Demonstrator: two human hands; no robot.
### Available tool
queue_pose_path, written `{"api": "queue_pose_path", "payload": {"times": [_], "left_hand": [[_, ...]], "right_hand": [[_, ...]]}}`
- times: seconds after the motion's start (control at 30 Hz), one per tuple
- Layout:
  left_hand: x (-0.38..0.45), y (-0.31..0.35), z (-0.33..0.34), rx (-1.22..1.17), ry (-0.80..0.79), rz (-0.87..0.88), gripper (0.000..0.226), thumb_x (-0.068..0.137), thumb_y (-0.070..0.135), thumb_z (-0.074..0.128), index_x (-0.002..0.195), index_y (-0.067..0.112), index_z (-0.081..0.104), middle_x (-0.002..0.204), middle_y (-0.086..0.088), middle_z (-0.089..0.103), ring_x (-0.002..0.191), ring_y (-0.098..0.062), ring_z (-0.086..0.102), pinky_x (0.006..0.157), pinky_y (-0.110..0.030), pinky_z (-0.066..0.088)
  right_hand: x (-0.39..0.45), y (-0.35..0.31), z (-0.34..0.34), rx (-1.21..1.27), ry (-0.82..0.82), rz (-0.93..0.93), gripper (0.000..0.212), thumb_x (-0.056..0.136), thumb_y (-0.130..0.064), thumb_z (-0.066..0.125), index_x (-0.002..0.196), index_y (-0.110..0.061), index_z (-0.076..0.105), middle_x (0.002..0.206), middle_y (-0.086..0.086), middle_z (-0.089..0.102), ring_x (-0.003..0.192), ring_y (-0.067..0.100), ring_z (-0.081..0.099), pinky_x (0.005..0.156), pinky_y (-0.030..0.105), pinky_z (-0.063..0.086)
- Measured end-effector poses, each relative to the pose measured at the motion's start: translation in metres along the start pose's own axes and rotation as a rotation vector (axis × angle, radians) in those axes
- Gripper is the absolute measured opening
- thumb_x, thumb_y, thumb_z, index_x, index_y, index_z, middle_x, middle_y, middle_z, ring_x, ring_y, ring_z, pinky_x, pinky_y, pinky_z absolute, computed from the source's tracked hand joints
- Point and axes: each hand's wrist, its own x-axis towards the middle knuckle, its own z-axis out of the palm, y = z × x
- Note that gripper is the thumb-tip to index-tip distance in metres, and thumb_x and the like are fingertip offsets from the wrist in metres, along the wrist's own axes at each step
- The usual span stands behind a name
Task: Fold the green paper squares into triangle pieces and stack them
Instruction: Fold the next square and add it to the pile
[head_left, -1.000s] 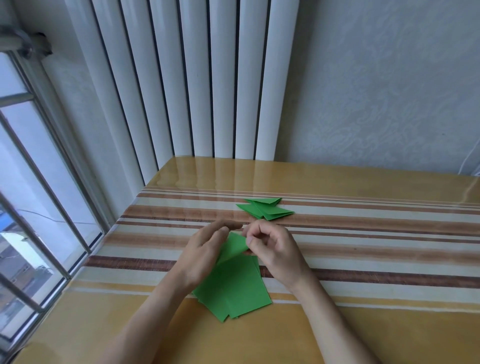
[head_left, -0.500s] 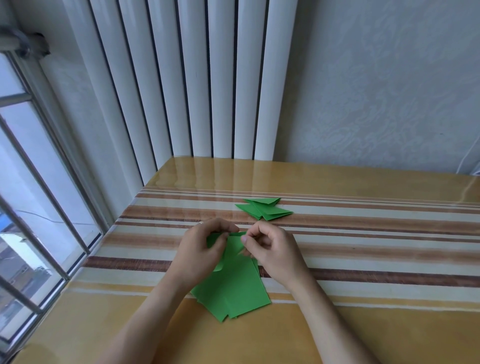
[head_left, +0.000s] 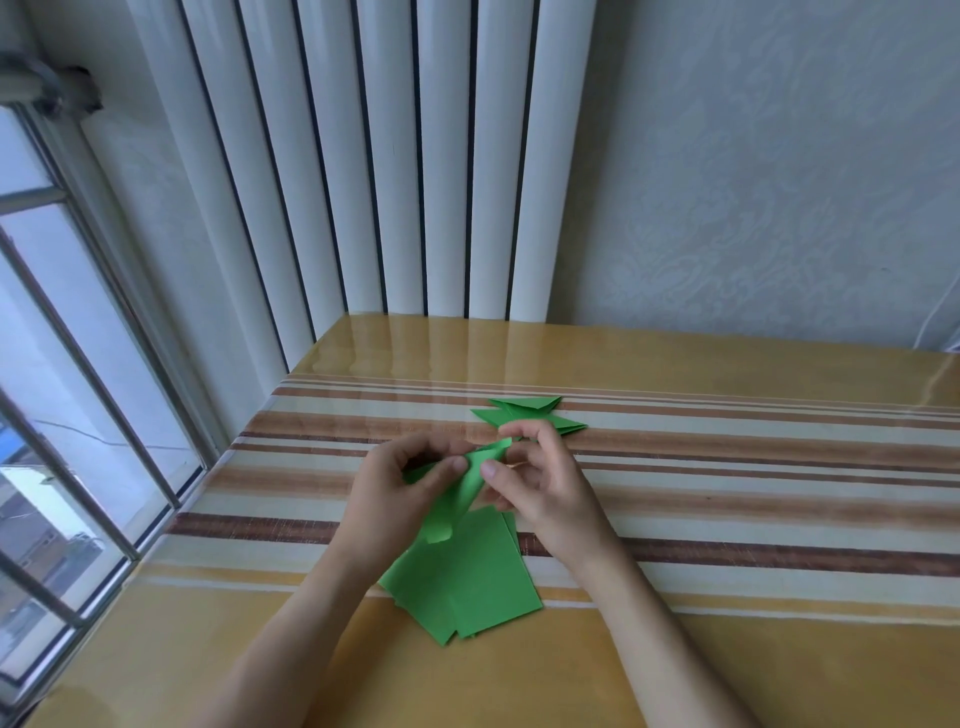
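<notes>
A single green paper sheet (head_left: 465, 491) is held above the table between both hands, partly folded, its lower corner curling. My left hand (head_left: 397, 493) pinches its left side between thumb and fingers. My right hand (head_left: 540, 483) pinches its upper tip and right edge. Beneath them a loose pile of flat green paper squares (head_left: 467, 577) lies on the table. Just behind my right hand sits a small stack of folded green triangle pieces (head_left: 530, 410), partly hidden by my fingers.
The table (head_left: 753, 519) has a glossy striped yellow and brown cover. A white ribbed radiator (head_left: 395, 171) stands behind it. A window with metal bars (head_left: 78, 415) runs along the left edge, and a white cord (head_left: 935, 322) hangs at far right.
Both hands have lifted the sheet a little and turned it, with the right hand moving up toward the triangle stack. The fold has grown narrower. The piles on the table stay put.
</notes>
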Motion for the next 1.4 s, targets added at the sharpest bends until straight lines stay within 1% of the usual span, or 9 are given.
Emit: {"api": "queue_pose_path", "payload": {"times": [0.1,0.2,0.5,0.63,0.77,0.87,1.0,1.27,1.4], "left_hand": [[-0.001,0.002,0.002,-0.143,-0.022,-0.035,0.012,0.092,0.008,0.073,0.102,0.012,0.078,0.096,-0.005,0.080,0.092,-0.022,0.076,0.081,-0.030,0.058],[-0.001,0.002,0.003,-0.208,-0.038,-0.053,0.015,0.087,0.014,0.075,0.102,0.013,0.079,0.097,-0.010,0.079,0.094,-0.029,0.076,0.086,-0.038,0.061],[-0.003,-0.003,0.006,-0.069,-0.075,-0.113,0.005,0.091,0.015,0.077,0.095,0.016,0.080,0.089,-0.007,0.080,0.088,-0.027,0.077,0.089,-0.050,0.062],[-0.003,-0.001,0.007,-0.165,-0.050,-0.160,0.008,0.093,0.012,0.075,0.098,0.010,0.080,0.092,-0.013,0.080,0.090,-0.032,0.077,0.086,-0.045,0.063],[-0.004,0.004,0.006,-0.273,-0.029,-0.231,0.010,0.092,0.002,0.073,0.100,0.003,0.077,0.091,-0.015,0.080,0.082,-0.023,0.078,0.068,-0.024,0.060],[-0.004,0.002,0.006,-0.307,-0.064,-0.275,0.010,0.091,0.000,0.073,0.101,0.001,0.076,0.092,-0.019,0.079,0.082,-0.025,0.078,0.072,-0.027,0.061],[-0.006,0.002,0.009,-0.225,-0.062,-0.256,0.009,0.095,0.009,0.072,0.096,0.003,0.079,0.081,-0.006,0.079,0.070,-0.009,0.073,0.068,-0.018,0.056],[-0.005,0.004,0.007,-0.220,-0.051,-0.273,0.011,0.094,0.009,0.073,0.100,0.002,0.078,0.092,-0.015,0.080,0.089,-0.029,0.078,0.082,-0.034,0.063],[-0.006,0.005,0.008,-0.208,-0.022,-0.286,0.009,0.094,0.009,0.073,0.096,0.004,0.079,0.090,-0.014,0.080,0.083,-0.024,0.078,0.080,-0.032,0.063]], "right_hand": [[-0.001,-0.004,0.003,0.075,-0.086,0.080,0.021,0.099,-0.021,0.072,0.117,-0.014,0.066,0.111,0.015,0.074,0.089,0.018,0.072,0.076,0.028,0.057],[-0.001,-0.001,0.004,0.100,-0.074,0.078,0.012,0.101,-0.017,0.069,0.110,-0.012,0.073,0.100,0.008,0.077,0.089,0.014,0.071,0.075,0.030,0.056],[0.000,0.000,0.003,0.086,0.051,0.027,0.010,0.100,-0.011,0.067,0.096,-0.009,0.075,0.094,0.011,0.077,0.088,0.020,0.072,0.082,0.035,0.058],[0.001,0.002,0.004,0.104,0.016,0.067,0.013,0.101,-0.016,0.068,0.104,-0.008,0.077,0.100,0.015,0.078,0.092,0.025,0.074,0.085,0.039,0.060],[0.001,0.006,0.006,0.071,-0.021,0.090,0.018,0.097,-0.027,0.071,0.104,-0.012,0.079,0.099,0.014,0.080,0.093,0.030,0.076,0.083,0.046,0.060],[0.003,0.008,0.005,0.062,0.023,0.080,0.013,0.099,-0.020,0.071,0.097,-0.010,0.079,0.095,0.018,0.078,0.082,0.024,0.073,0.077,0.042,0.056],[0.004,0.012,0.004,0.020,0.001,0.063,0.026,0.092,-0.033,0.072,0.099,-0.009,0.078,0.097,0.021,0.077,0.093,0.043,0.073,0.083,0.058,0.058],[0.005,0.014,0.004,0.040,-0.015,0.084,0.025,0.091,-0.034,0.072,0.101,-0.012,0.078,0.098,0.016,0.079,0.098,0.041,0.073,0.089,0.058,0.058],[0.005,0.015,0.003,0.012,-0.050,0.093,0.020,0.096,-0.031,0.073,0.103,-0.014,0.079,0.100,0.013,0.080,0.100,0.037,0.075,0.095,0.059,0.058]]}}
